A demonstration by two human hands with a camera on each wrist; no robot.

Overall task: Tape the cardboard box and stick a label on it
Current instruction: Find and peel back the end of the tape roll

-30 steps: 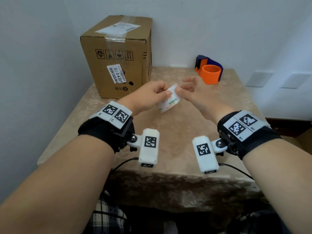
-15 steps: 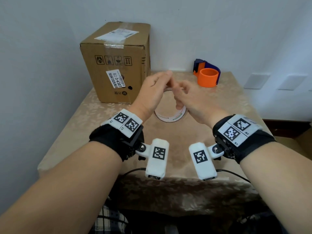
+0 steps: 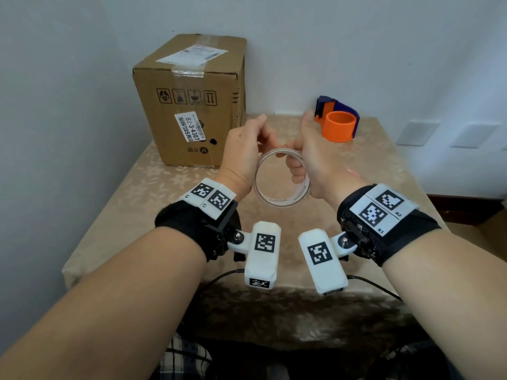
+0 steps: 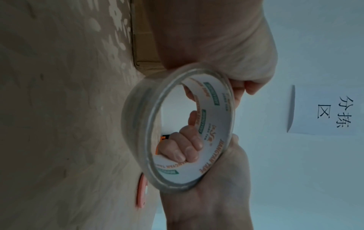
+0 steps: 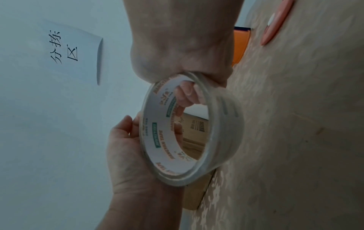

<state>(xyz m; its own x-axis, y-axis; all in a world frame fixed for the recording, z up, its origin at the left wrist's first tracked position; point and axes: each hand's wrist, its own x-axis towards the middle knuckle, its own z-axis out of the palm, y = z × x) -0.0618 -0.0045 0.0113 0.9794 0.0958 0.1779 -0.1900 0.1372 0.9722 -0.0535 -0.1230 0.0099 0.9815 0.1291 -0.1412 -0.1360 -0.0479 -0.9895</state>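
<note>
Two hands hold one roll of clear tape above the table: the right hand has its fingers hooked through the core, clenched on the ring, while the left hand pinches its far edge. Beyond them, well apart, the cardboard box stands at the back left, an orange dispenser at the back right. If the loose end cannot be found or tears narrow, the strip may split and stick badly.

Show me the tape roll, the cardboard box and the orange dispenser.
tape roll (image 3: 277,202): head view, lower rim of the clear ring.
cardboard box (image 3: 192,149): head view, front face below the label.
orange dispenser (image 3: 338,127): head view, orange cylinder wall.
</note>
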